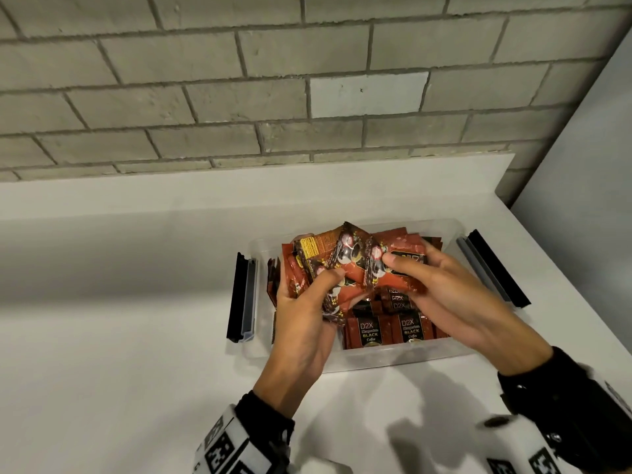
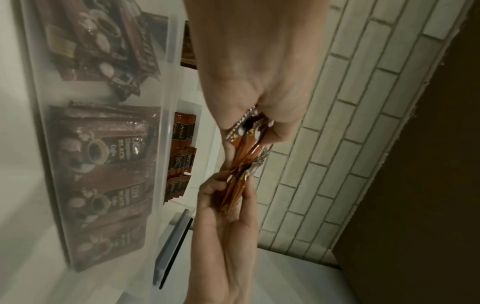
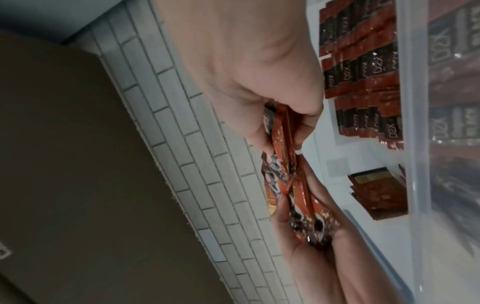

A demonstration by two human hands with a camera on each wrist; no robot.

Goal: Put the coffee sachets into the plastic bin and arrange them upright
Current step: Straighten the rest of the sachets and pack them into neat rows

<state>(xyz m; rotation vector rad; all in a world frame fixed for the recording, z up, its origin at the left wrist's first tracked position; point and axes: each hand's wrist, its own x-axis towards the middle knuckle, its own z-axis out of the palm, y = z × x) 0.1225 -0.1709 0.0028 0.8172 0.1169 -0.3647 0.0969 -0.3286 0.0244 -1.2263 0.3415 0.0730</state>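
A clear plastic bin stands on the white counter. Rows of red-brown coffee sachets stand upright in its near right part, and others lean at its left and back. Over the bin, both hands hold one fanned bundle of sachets. My left hand grips the bundle's lower left with the thumb on top. My right hand pinches its right side. The left wrist view shows the bundle edge-on between my left hand and right hand. The right wrist view has the bundle and upright sachets.
A black and grey latch lies folded out at the bin's left end, and another latch at its right end. The counter ends at a grey brick wall behind. A plain white panel borders the right side.
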